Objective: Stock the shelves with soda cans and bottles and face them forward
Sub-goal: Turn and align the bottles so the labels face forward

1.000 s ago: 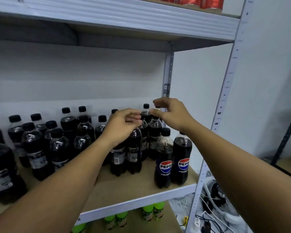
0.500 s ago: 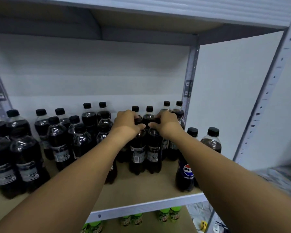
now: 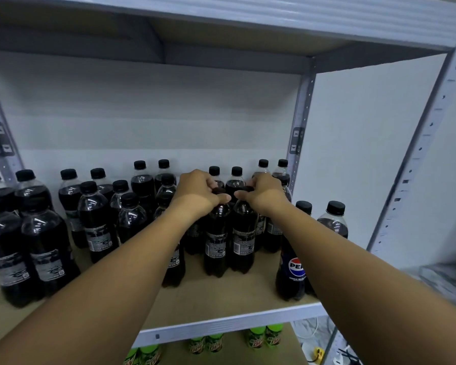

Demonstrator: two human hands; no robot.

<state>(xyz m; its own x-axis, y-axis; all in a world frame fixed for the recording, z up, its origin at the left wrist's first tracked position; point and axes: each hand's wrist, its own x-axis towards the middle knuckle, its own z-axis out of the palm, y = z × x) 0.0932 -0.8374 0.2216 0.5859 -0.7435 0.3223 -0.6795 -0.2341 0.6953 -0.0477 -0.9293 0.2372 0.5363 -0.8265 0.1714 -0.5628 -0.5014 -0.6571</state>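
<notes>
My left hand (image 3: pixel 199 193) and right hand (image 3: pixel 263 194) each grip the cap of 1 of 2 cola bottles (image 3: pixel 216 233) mid-shelf (image 3: pixel 221 324); their back labels seem to face me, so turning remains, though many already stand stocked

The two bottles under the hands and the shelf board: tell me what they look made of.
Bottle under the left hand and bottle under the right hand: probably clear glossy plastic, with highlights and dark soda showing through. Caps look matte black plastic. Shelf board: matte tan, likely fibreboard, in a painted metal frame.
</notes>
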